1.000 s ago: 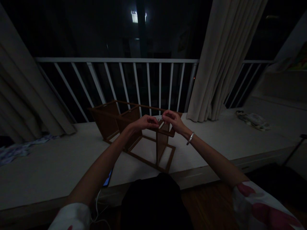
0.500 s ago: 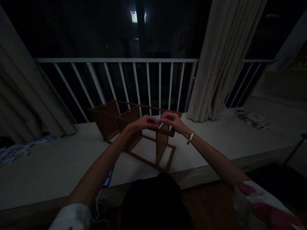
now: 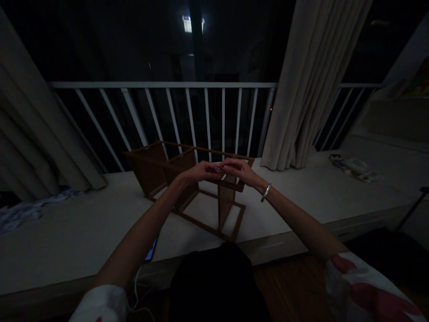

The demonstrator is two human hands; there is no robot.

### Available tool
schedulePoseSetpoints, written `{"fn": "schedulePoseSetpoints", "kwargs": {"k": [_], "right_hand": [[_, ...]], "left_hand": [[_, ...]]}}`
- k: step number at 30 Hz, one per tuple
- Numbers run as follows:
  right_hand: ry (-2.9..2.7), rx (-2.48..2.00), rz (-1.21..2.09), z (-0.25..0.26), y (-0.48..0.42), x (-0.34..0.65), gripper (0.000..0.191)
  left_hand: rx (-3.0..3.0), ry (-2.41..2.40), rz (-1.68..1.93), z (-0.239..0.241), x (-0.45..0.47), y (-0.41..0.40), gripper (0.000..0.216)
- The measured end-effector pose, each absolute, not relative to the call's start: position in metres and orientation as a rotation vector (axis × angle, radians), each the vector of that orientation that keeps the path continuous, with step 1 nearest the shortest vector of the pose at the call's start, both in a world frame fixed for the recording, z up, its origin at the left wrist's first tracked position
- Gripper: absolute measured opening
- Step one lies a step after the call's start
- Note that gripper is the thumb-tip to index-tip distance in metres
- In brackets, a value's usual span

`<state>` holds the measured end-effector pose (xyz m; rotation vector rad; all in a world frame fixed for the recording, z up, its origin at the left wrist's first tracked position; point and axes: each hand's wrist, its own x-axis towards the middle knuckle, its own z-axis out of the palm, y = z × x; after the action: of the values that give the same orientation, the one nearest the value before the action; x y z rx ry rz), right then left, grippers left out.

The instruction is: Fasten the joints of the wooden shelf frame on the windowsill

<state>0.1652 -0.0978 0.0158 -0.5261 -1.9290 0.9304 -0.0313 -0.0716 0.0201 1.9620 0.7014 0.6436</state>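
Note:
A brown wooden shelf frame (image 3: 197, 223) lies on its side on the white window ledge, its panels standing between the long rails. Over its upper right part, both hands meet with fingertips nearly touching. My left hand (image 3: 203, 172) is closed in a pinch beside the top rail; whatever it pinches is too small and dark to name. My right hand (image 3: 239, 171), with a silver bracelet at the wrist, also has its fingers pinched together against the left fingertips. Any small piece between them is hidden.
Behind the ledge (image 3: 107, 223) runs a white railing (image 3: 167, 84) before a dark window. Curtains (image 3: 298, 89) hang at both sides. A phone (image 3: 151, 250) with a white cable (image 3: 136, 286) lies at the front edge. Crumpled cloth (image 3: 357, 169) rests on the right.
My right fingers have shifted slightly left and closed in on the left fingertips. My left hand and the shelf frame look unmoved.

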Motion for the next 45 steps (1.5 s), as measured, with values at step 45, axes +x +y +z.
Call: {"fn": "schedulePoseSetpoints", "kwargs": {"k": [45], "right_hand": [[-1.857,-0.536,1.059,0.0094,-0.0944,0.1563,0.027]], "left_hand": [[1.852,0.797,0.771,0.0179,-0.0276,-0.0708,0.035]]}}
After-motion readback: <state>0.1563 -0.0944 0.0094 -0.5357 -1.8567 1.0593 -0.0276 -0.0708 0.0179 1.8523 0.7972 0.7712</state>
